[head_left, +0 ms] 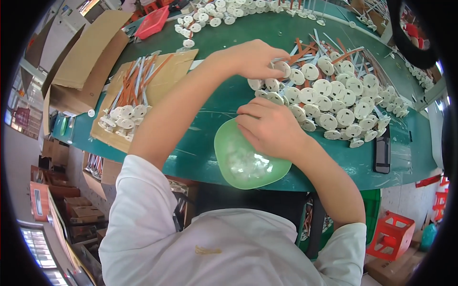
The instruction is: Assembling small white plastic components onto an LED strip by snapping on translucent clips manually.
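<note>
A heap of white round discs joined to brown and grey strips lies on the green table, right of centre. My left hand reaches to the heap's left edge, thumb and fingers closed around a white disc. Below it, my right hand is curled above a light green bowl, beside the lowest discs. What its fingers hold, if anything, is hidden. Small, shiny, whitish contents fill the bowl's bottom, too blurred to name.
Left on the table, a flat cardboard sheet carries a bundle of disc-ended strips. An open cardboard box stands beyond it. A dark phone lies near the right edge. More white discs and a red tray sit at the back.
</note>
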